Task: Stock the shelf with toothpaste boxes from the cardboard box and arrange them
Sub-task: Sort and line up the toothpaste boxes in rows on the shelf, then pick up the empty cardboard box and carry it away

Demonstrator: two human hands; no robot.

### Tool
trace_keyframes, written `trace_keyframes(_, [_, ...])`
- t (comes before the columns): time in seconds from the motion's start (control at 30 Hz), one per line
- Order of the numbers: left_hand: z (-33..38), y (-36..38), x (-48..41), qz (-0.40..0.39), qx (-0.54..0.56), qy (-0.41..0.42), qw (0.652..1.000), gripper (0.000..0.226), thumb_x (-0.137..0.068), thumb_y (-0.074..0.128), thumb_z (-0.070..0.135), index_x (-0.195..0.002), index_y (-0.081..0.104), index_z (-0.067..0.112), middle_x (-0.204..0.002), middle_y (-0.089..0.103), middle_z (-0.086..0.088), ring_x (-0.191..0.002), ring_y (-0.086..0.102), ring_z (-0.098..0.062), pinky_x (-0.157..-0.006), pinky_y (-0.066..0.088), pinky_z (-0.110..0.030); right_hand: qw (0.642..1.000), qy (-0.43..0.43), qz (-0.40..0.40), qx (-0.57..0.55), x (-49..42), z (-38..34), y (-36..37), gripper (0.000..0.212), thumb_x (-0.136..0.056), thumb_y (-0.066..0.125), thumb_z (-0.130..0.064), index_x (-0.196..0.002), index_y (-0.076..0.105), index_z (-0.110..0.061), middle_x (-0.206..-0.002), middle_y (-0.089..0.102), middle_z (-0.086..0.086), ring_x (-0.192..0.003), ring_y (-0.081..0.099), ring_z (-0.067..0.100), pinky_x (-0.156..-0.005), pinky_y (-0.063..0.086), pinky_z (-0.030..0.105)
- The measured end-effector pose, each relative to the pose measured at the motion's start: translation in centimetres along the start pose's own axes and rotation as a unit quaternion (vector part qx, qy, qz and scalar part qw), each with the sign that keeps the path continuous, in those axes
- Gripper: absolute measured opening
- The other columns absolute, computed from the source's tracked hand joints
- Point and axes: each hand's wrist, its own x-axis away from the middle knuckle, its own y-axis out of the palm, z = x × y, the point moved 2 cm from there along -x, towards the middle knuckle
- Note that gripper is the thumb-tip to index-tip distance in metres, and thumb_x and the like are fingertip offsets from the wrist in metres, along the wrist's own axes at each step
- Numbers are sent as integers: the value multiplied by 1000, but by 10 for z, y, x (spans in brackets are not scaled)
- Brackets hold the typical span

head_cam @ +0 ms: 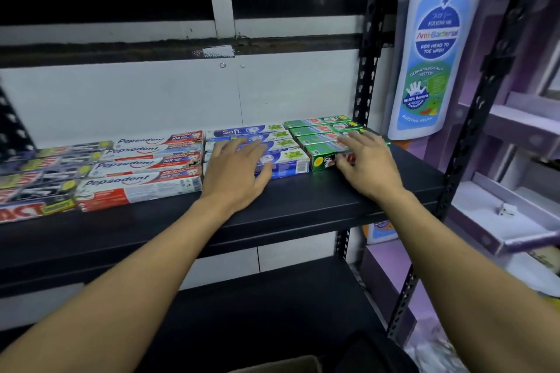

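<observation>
Toothpaste boxes lie flat in four brand blocks on the black shelf board, long sides parallel to the board's front edge. At the board's left end sits a block of dark boxes, blurred, brand not legible. Next along the board, Pepsodent boxes reach nearest its front edge. At mid-board, the left hand rests flat on the Safi boxes, fingers spread wide and gripping nothing. At the board's right end, the right hand lies over the green boxes, fingers splayed across their tops, thumb against the front face of the nearest one; nothing is lifted. Beyond the board's right upright hangs a kids' head-to-toe wash bottle. Below the board, the rim of the cardboard box just shows.

The step appears to be squaring up the rows. Done well: press lightly from above so the layers do not slide, draw both blocks with the palms to one common front line, close the side gaps, and keep the brand faces upward
</observation>
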Motion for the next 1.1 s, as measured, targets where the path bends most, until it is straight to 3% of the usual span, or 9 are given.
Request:
trace_keyframes(0.13, [3, -16, 14, 46, -12, 22, 999, 45, -94, 46, 46, -129, 60, 22, -120, 68, -2, -120, 52, -24, -101, 28, -39, 994, -65, 87, -1, 31, -30, -7, 43, -89, 57, -38, -129, 63, -20, -135, 60, 3, -121, 48, 29, -104, 40, 43])
trace_keyframes(0.4, [0, -58, 93, 118, 7, 46, 992, 42, -89, 53, 47, -119, 65, 21, -105, 71, 3, -107, 57, -22, -96, 37, -41, 985, -123, 100, -64, 99, -103, -14, 43, -89, 58, -36, -130, 61, -22, -133, 59, -4, -119, 47, 24, -99, 42, 38])
trace_keyframes(0.53, [-13, -46, 155, 146, 20, 49, 988, 37, -89, 59, 39, -117, 68, 18, -99, 71, 6, -100, 59, -22, -90, 39, -39, 976, -141, 112, -125, 142, -126, 5, 34, -88, 63, -25, -120, 66, -15, -121, 63, -1, -110, 51, 24, -96, 41, 29])
trace_keyframes(0.67, [-27, -15, 219, 143, 30, 65, 987, 30, -88, 62, 32, -113, 71, 16, -101, 71, 6, -97, 60, -21, -84, 43, -37, 972, -156, 77, -158, 189, -135, 42, 25, -88, 64, -19, -112, 69, -13, -109, 63, -1, -100, 52, 23, -86, 43, 30])
trace_keyframes(0.77, [-42, 27, 266, 68, 34, 37, 996, 33, -89, 62, 33, -117, 69, 17, -109, 69, 6, -100, 59, -19, -84, 44, -37, 977, -148, 8, -151, 223, -128, 87, 26, -88, 66, -19, -113, 67, -14, -107, 61, -1, -99, 50, 23, -82, 46, 33])
trace_keyframes(0.9, [-67, 100, 335, -86, 36, -35, 995, 43, -89, 54, 40, -127, 62, 20, -123, 64, 5, -109, 55, -19, -87, 45, -38, 983, -91, -129, -94, 270, -102, 162, 35, -85, 69, -26, -120, 65, -18, -114, 58, 2, -101, 50, 27, -78, 50, 39])
trace_keyframes(1.0, [-79, 147, 400, -218, 24, -91, 971, 48, -86, 49, 44, -124, 60, 18, -124, 62, -1, -111, 56, -25, -85, 46, -41, 967, -40, -248, -53, 315, -74, 206, 42, -83, 70, -24, -123, 63, -15, -120, 55, 7, -103, 51, 34, -83, 51, 45])
trace_keyframes(1.1, [-87, 182, 469, -354, 38, -156, 921, 58, -91, 52, 45, -142, 44, 18, -144, 46, -4, -128, 43, -29, -99, 40, -44, 945, 3, -326, -10, 360, -49, 231, 45, -84, 70, -25, -125, 59, -9, -126, 49, 15, -107, 47, 39, -89, 48, 48])
